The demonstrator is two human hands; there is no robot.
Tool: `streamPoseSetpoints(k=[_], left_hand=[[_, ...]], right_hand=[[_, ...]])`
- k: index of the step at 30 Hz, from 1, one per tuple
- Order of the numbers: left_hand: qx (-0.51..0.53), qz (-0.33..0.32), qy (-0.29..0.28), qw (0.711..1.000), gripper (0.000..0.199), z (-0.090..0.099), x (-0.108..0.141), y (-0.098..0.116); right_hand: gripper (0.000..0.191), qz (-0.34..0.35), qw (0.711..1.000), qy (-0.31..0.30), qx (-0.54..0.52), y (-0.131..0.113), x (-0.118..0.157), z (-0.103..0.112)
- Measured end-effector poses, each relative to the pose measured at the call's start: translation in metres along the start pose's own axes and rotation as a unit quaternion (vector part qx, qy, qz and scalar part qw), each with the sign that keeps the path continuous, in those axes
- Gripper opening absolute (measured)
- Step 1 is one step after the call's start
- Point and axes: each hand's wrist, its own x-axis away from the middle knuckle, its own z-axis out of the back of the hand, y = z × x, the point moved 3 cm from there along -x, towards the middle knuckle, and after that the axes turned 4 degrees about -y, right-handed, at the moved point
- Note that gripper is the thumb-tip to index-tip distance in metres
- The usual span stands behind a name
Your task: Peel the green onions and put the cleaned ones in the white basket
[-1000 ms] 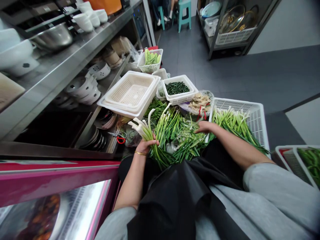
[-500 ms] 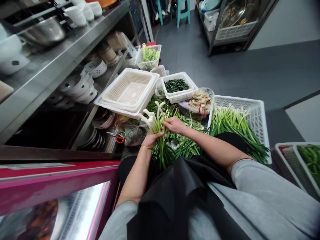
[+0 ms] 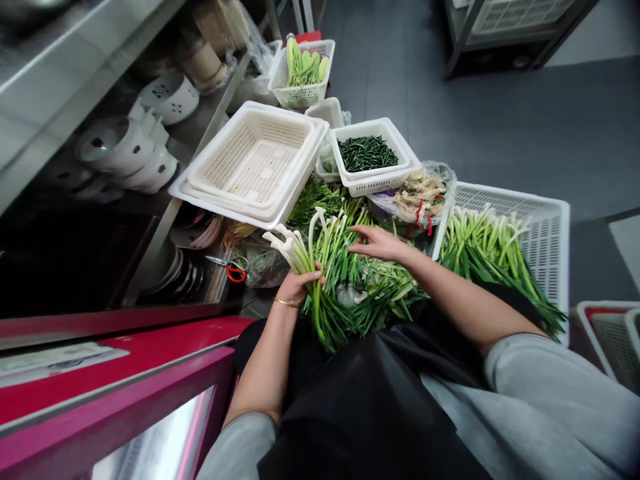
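Observation:
My left hand point(image 3: 296, 285) is closed around a bunch of green onions point(image 3: 300, 257), white ends up and to the left, green leaves hanging toward my lap. To its right, my right hand point(image 3: 375, 243) hovers with fingers stretched apart and nothing in it. Beneath it lies a loose pile of green onions point(image 3: 343, 250) and trimmed leaves point(image 3: 393, 283). On the right, a white basket point(image 3: 550, 233) holds many more green onions point(image 3: 493, 247) lined up with their white ends away from me.
White stacked baskets point(image 3: 320, 130) sit at the front left. Another basket point(image 3: 365, 181) holds dark green chillies point(image 3: 367, 153). A bag of pale roots point(image 3: 417, 193) lies beside it. Red-handled scissors point(image 3: 236, 271) rest on the left near a metal shelf point(image 3: 85, 73). A red-pink cabinet point(image 3: 150, 360) stands close left.
My right hand has moved away from the bunch to the right, its fingers opening. The left hand keeps its hold. The camera view has tilted further down.

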Motion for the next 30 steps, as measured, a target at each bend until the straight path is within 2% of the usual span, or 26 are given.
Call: streamPoseSetpoints(k=[2,3,4,6,9,10,11,12,14,15,17,20,22,26,28,30], left_hand=[[-0.015,0.005,0.003,1.0,0.039,-0.002,-0.008,-0.003],[-0.023,0.004,0.0,1.0,0.038,-0.003,-0.01,-0.004],[-0.031,0.003,-0.003,1.0,0.037,-0.003,-0.011,-0.005],[-0.04,0.001,-0.002,0.999,0.034,0.0,-0.011,-0.002],[-0.029,-0.002,0.018,0.999,0.027,0.011,-0.006,0.005],[-0.02,-0.003,0.023,1.0,0.024,0.015,-0.004,0.007],[-0.009,-0.003,0.026,1.0,0.022,0.019,-0.004,0.009],[0.002,-0.002,0.027,1.0,0.02,0.022,-0.004,0.01],[0.018,0.003,0.027,0.999,0.018,0.027,-0.008,0.011],[0.024,0.002,0.028,0.999,0.019,0.028,-0.01,0.012],[0.029,0.0,0.032,0.999,0.022,0.028,-0.016,0.012],[0.014,0.007,0.053,0.998,0.024,0.027,-0.023,0.01],[0.001,0.017,0.07,0.997,0.021,0.028,-0.027,0.009],[-0.015,0.045,0.085,0.995,0.022,0.031,-0.03,0.006],[-0.019,0.059,0.087,0.994,0.022,0.031,-0.031,0.007],[-0.029,0.07,0.086,0.993,0.023,0.029,-0.032,0.008]], right_hand=[[0.036,0.063,0.997,0.002,0.033,-0.023,-0.014,-0.029],[0.028,0.083,0.996,0.031,0.03,-0.034,-0.024,-0.032],[0.024,0.092,0.993,0.07,0.014,-0.04,-0.035,-0.025],[0.026,0.087,0.981,0.163,-0.059,-0.037,-0.059,0.014],[0.025,0.069,0.938,0.294,-0.171,0.008,-0.087,0.105],[0.023,0.055,0.934,0.302,-0.185,0.031,-0.094,0.129],[0.019,0.026,0.94,0.284,-0.189,0.055,-0.101,0.145],[0.014,-0.028,0.954,0.238,-0.181,0.082,-0.108,0.151],[0.007,-0.189,0.968,0.126,-0.102,0.135,-0.117,0.136],[0.007,-0.267,0.959,0.085,-0.043,0.159,-0.121,0.119],[0.007,-0.361,0.929,0.064,0.054,0.199,-0.128,0.082],[0.011,-0.408,0.903,0.088,0.104,0.245,-0.14,0.037],[0.015,-0.434,0.889,0.089,0.113,0.271,-0.146,0.022],[0.02,-0.459,0.879,0.076,0.103,0.303,-0.152,0.019],[0.023,-0.46,0.88,0.069,0.092,0.304,-0.149,0.025],[0.023,-0.456,0.885,0.056,0.076,0.293,-0.14,0.032]])
